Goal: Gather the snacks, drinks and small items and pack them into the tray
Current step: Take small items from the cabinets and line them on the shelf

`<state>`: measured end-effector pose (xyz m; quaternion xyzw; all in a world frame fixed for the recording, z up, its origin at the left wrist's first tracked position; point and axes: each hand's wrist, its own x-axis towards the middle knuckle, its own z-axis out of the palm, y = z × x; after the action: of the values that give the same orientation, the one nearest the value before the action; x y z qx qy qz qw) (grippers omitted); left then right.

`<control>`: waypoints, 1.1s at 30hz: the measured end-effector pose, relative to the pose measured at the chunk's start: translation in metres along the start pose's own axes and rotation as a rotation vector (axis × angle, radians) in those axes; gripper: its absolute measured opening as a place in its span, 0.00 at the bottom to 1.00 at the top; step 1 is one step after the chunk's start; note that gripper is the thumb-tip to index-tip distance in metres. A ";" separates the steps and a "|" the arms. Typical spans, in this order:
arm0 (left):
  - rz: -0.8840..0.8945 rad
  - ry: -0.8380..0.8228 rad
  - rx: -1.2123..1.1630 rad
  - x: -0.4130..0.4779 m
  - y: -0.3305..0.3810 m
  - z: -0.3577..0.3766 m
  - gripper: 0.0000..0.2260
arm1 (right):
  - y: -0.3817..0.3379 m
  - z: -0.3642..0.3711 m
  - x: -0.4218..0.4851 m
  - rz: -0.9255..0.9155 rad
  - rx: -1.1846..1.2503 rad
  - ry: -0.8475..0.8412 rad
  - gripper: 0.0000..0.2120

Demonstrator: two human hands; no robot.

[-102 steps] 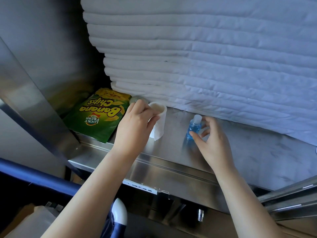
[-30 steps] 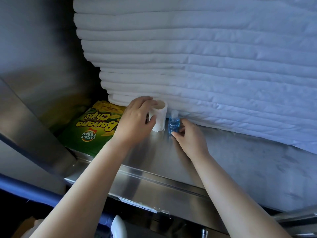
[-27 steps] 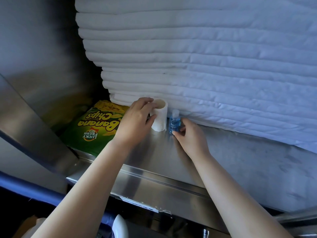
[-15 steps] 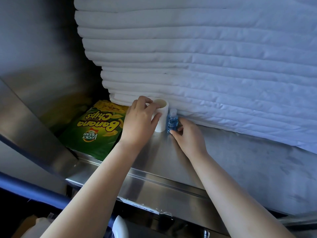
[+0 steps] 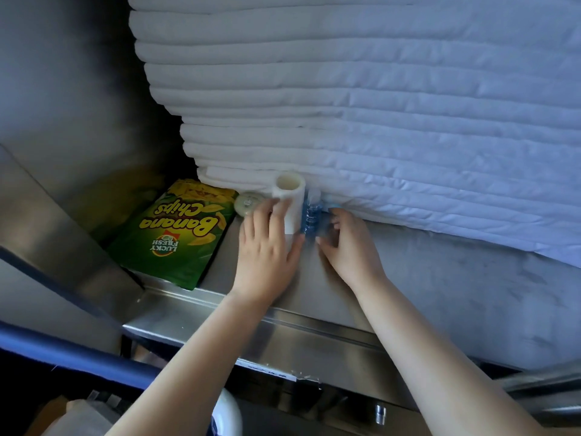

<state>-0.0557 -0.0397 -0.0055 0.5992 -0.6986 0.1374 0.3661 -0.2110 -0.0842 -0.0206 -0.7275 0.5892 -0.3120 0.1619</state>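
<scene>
A: Progress? Any tray in shot?

B: No tray visible, so nothing looked packed yet. Four items sat bunched on the stainless steel shelf [image 5: 440, 278], against the foot of the stack of folded white quilted linens [image 5: 377, 121].

A: Which items, relative to the white paper-wrapped roll [image 5: 290, 204]?

B: Small blue clear-capped bottle [image 5: 311, 215] touched its right side. Small round pale lidded tub [image 5: 248, 203] stood just left of it. Green Banana Chips bag [image 5: 176, 234] lay flat further left.

A: Hands?

B: Left hand [image 5: 267, 247] was loosely spread, fingers lying against the roll's front and left side, not clamped round it. Right hand [image 5: 349, 243] was just right of the roll, fingers curled near the bottle; couldn't tell if they pinched it.

A: Left to do?

B: I'd judge everything: lift all four, carry to a tray.
</scene>
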 end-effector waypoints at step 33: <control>0.165 -0.532 -0.087 -0.142 0.195 -0.135 0.26 | 0.003 -0.184 -0.318 -0.201 -0.435 0.055 0.22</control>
<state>-0.1899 0.1977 0.0407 0.5390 -0.8218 -0.0253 0.1827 -0.3670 0.2439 0.0319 -0.7916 0.5711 -0.2123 -0.0466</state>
